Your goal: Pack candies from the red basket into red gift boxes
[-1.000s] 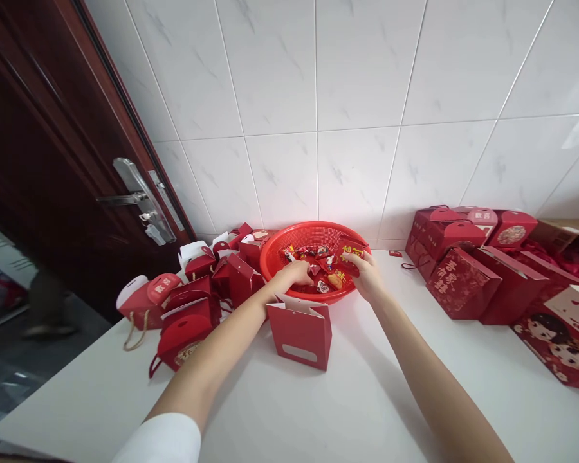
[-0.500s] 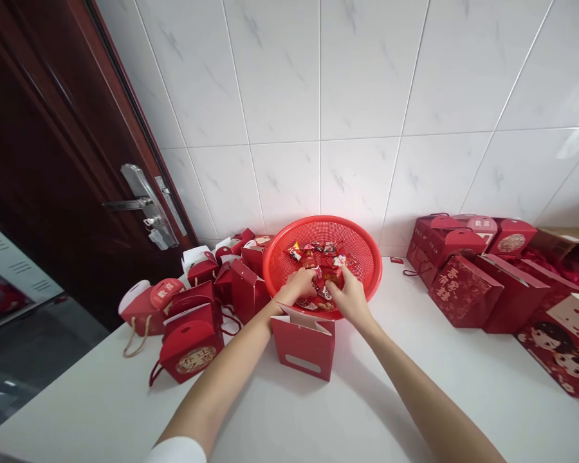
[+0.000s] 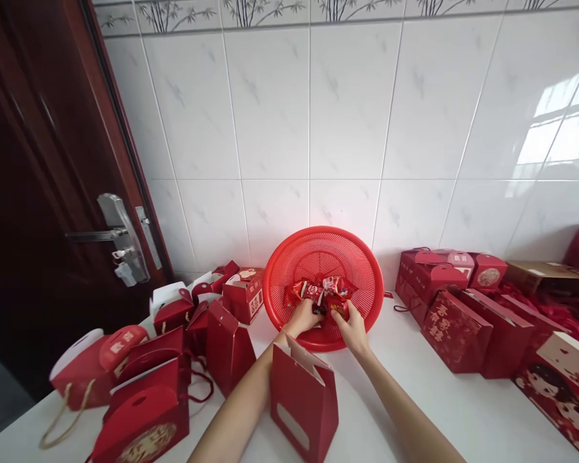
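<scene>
A red plastic mesh basket (image 3: 276, 270) leans toward me, with several red-wrapped sweets (image 3: 338, 285) bunched on its near side. Both my hands reach inside it. My left hand (image 3: 303, 319) has its fingers bent around a small dark-wrapped sweet (image 3: 320, 310). Thumb and fingers of my right hand (image 3: 353, 326) pinch a shiny red packet (image 3: 338, 307) with yellow lettering. Between my forearms, in front of the basket, a red paper gift box (image 3: 302, 392) stands upright with its top open and an oval window on its side.
At left, red gift boxes (image 3: 149, 392) with cord handles crowd the white table (image 3: 390, 411). More red boxes (image 3: 456, 328) stand at right, beside a brown carton (image 3: 540, 270). A tiled wall (image 3: 342, 116) rises behind; a dark door (image 3: 33, 161) with a metal handle is at left.
My view has tilted upward. The sweets have been drawn together on the basket's near side, and the basket tips more toward me. My right hand now pinches a red packet.
</scene>
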Demonstrator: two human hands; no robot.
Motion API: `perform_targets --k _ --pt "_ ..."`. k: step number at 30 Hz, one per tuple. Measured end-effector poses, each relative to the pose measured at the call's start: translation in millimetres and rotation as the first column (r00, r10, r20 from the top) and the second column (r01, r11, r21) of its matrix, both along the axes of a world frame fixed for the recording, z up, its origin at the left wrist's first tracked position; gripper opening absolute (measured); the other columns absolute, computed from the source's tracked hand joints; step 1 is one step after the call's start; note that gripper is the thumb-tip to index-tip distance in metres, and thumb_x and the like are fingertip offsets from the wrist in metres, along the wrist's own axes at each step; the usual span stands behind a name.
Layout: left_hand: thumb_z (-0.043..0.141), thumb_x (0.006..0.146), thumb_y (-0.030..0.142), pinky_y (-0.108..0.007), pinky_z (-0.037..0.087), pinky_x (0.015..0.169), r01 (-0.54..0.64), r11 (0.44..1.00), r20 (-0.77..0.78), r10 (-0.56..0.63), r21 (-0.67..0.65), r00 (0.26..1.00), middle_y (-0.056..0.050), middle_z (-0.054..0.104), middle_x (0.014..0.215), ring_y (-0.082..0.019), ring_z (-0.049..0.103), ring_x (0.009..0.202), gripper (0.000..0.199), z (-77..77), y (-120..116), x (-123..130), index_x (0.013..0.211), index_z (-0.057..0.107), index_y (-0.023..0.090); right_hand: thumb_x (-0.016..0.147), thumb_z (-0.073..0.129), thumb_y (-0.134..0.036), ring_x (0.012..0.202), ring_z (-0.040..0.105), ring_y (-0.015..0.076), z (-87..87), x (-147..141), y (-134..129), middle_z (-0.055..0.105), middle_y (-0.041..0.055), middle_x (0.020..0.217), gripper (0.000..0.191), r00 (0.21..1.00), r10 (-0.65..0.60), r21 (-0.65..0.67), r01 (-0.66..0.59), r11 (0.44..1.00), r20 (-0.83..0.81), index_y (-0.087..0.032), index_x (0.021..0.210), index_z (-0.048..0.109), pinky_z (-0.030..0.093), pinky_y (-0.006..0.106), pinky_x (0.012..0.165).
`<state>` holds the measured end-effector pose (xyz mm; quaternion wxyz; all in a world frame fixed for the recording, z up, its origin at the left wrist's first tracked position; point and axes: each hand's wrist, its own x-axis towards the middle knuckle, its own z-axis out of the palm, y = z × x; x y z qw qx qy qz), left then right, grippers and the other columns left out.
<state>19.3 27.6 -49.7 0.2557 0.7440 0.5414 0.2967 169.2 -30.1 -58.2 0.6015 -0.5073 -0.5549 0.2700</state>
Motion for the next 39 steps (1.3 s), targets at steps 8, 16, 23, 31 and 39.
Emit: perform_targets --k 8,16,23,31,39 --pt "0.074 0.058 0.005 -0.037 0.053 0.091 0.018 0.999 0.399 -0.003 -0.033 0.917 -0.008 0.078 0.094 -0.027 0.071 0.096 0.029 -5.4 14 -6 0.086 0.075 0.015 0.079 0.061 -0.049 0.086 0.067 0.0267 -4.8 -10 27 0.075 0.0057 0.092 0.033 0.99 -0.045 0.077 0.056 0.995 -0.134 -0.022 0.097 0.063 0.049 0.036 0.079" --pt "0.071 0.065 0.02 -0.03 0.056 0.079 0.04 0.996 0.728 0.034 -0.084 0.684 -0.005 0.074 0.102 -0.02 0.071 0.09 0.053 11.4 -3 -5 0.118 0.068 0.018 0.069 0.072 -0.048 0.081 0.065 0.0257 -7.0 -11 28 0.073 0.0041 0.085 0.031 0.907 -0.083 0.023 0.101 0.995 -0.412 -0.022 0.083 0.064 0.052 0.035 0.074" --pt "0.083 0.061 0.034 -0.033 0.053 0.09 0.079 0.997 0.836 -0.023 -0.024 0.548 -0.008 0.072 0.11 -0.024 0.068 0.103 0.055 30.7 -12 -4 0.112 0.068 0.018 0.067 0.077 -0.044 0.094 0.069 0.0291 -3.1 -19 25 0.077 0.0057 0.098 0.037 0.823 0.052 -0.027 -0.081 0.996 -0.565 -0.021 0.096 0.072 0.056 0.037 0.082" --pt "0.083 0.059 0.027 -0.034 0.053 0.09 0.11 0.993 0.783 -0.038 -0.039 0.62 -0.008 0.071 0.104 -0.021 0.069 0.093 0.057 14.3 -3 -13 0.113 0.066 0.018 0.064 0.083 -0.045 0.103 0.07 0.0311 -7.5 -27 25 0.077 0.0075 0.106 0.044 0.753 0.168 -0.037 -0.247 0.968 -0.636 -0.022 0.1 0.076 0.057 0.039 0.085" --pt "0.083 0.053 0.017 -0.032 0.053 0.083 0.221 0.967 0.763 -0.047 -0.128 0.644 0.0 0.068 0.083 -0.018 0.067 0.083 0.057 9.2 -5 -15 0.109 0.068 0.017 0.057 0.091 -0.036 0.081 0.073 0.0233 -2.6 -27 19 0.078 0.0062 0.091 0.048 0.642 0.25 -0.009 -0.372 0.928 -0.725 -0.017 0.098 0.072 0.057 0.035 0.078"
